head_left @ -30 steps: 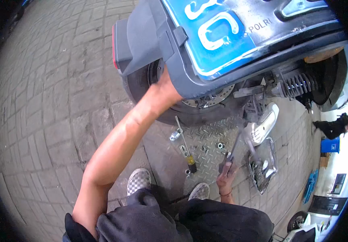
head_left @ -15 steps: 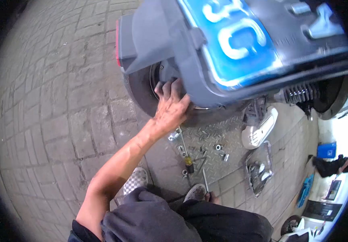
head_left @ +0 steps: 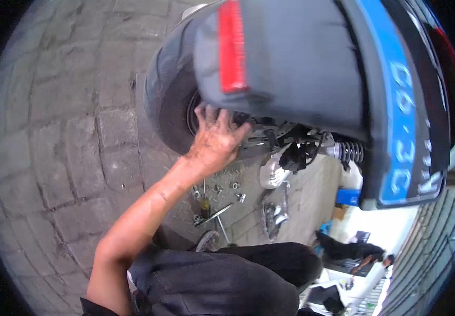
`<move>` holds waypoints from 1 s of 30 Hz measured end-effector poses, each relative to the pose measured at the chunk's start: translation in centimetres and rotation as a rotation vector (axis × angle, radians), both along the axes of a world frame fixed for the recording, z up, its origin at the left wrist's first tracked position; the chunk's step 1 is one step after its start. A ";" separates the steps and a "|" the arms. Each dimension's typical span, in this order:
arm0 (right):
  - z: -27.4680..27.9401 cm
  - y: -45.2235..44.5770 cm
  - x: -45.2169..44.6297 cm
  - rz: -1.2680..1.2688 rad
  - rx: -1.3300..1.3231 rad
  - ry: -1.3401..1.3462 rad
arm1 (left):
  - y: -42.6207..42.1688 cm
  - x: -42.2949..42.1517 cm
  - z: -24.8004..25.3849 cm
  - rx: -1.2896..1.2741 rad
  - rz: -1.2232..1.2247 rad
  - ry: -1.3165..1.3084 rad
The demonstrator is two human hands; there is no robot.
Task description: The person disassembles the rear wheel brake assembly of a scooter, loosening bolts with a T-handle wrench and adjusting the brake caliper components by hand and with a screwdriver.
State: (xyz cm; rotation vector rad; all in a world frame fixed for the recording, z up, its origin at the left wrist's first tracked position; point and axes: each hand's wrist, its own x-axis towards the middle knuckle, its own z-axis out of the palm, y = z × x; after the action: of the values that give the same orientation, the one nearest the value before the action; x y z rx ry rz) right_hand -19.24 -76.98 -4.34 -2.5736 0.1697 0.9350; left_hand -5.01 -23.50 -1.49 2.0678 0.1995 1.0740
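My left hand is at the wheel of a motorcycle, its fingers apart and reaching to the rim beside the rear tyre; nothing shows held in it. Over the wheel hangs a grey fender with a red reflector and a blue plate. Below my hand, a yellow-and-black screwdriver, a T-shaped metal tool and small metal parts lie on a metal plate. My right hand is out of the picture.
A white cover lies near a tray of parts on the paving. The shock spring is right of the wheel. Farther off are a blue box and another person in dark clothes.
The view has swung around the rear of the motorcycle, showing more of the fender's side. My left hand has come out from behind the fender. My right hand, earlier on a tool, has left view.
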 end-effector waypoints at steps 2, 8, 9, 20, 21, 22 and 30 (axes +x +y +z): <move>2.9 3.5 1.5 -0.023 0.003 0.028 | -0.5 -0.2 -0.9 -0.083 -0.052 -0.034; 7.1 9.0 4.1 -0.096 -0.026 0.088 | -1.8 0.0 -2.6 -0.351 -0.224 -0.072; 7.6 9.2 4.4 -0.104 -0.037 0.095 | -2.1 0.2 -2.9 -0.353 -0.213 -0.075; 8.7 10.0 5.6 -0.192 -0.100 0.172 | -2.7 -0.3 -1.9 -0.411 0.020 -0.271; 8.6 10.1 5.7 -0.196 -0.097 0.176 | -3.5 -1.3 -1.9 -0.409 -0.046 -0.237; 8.6 10.0 5.8 -0.199 -0.096 0.178 | -4.4 -2.0 -1.5 -0.450 -0.190 -0.210; 8.4 9.9 6.7 -0.194 -0.083 0.190 | -7.2 -0.1 0.8 -0.540 -0.444 -0.023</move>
State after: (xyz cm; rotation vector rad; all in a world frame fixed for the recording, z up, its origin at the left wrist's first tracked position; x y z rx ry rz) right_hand -12.53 -67.08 4.06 -2.4837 0.5107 1.1167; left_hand -5.10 -30.69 -0.72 1.5146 0.0094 0.6757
